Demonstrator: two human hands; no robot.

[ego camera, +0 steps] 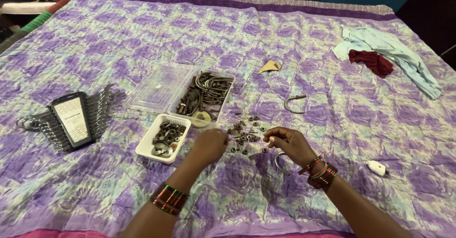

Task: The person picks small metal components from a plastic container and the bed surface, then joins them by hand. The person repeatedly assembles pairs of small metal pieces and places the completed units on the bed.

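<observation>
Bangled left hand is reaching half-curled, its hold untellable; right hand is pinching a nut; loose nuts are lying unsorted beside the half-filled white tray.

Both forearms are reaching up from the lower edge of the view and angling toward each other, each wearing a stack of red and green bangles at the wrist. The left hand is hovering palm down, slightly blurred, with its fingers curling loosely inward and its knuckles facing the camera; whether it is holding anything cannot be told. The right hand is lying a little to the side of it, well apart from it, wrist bending inward, with the thumb and fingers pinching together at their tips and pointing toward the left hand.
</observation>
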